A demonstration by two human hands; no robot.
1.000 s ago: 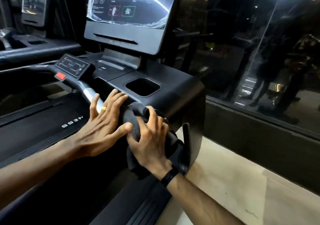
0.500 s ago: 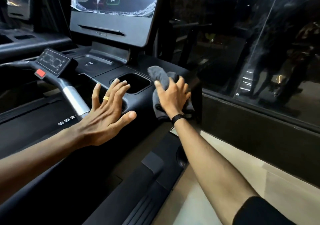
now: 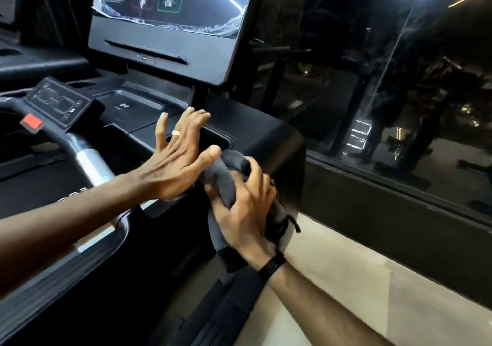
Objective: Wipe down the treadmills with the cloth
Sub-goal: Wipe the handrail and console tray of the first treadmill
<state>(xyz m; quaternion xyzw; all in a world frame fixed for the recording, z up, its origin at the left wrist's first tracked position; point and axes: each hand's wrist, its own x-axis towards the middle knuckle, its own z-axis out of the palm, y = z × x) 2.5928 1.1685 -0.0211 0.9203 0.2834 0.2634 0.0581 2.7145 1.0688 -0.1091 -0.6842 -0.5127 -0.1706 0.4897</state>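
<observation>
The black treadmill console (image 3: 269, 135) fills the middle of the head view, with its screen (image 3: 170, 2) above and a cup recess (image 3: 213, 139) in the top. A dark grey cloth (image 3: 226, 178) is bunched against the console's right front corner. My right hand (image 3: 247, 212) grips the cloth, fingers curled over it, pressing it on the console's edge. My left hand (image 3: 175, 159), with a gold ring, is spread with straight fingers over the console beside the recess, its thumb next to the cloth.
A silver and black handlebar (image 3: 90, 159) and a control pad with a red stop button (image 3: 32, 122) lie at the left. A glass wall (image 3: 399, 93) runs along the right above a pale floor strip (image 3: 359, 279). Another treadmill (image 3: 40, 66) stands at the far left.
My right hand has pulled the cloth back from the console's top to its near right corner. My left hand moved forward over the recess. The view shifted closer.
</observation>
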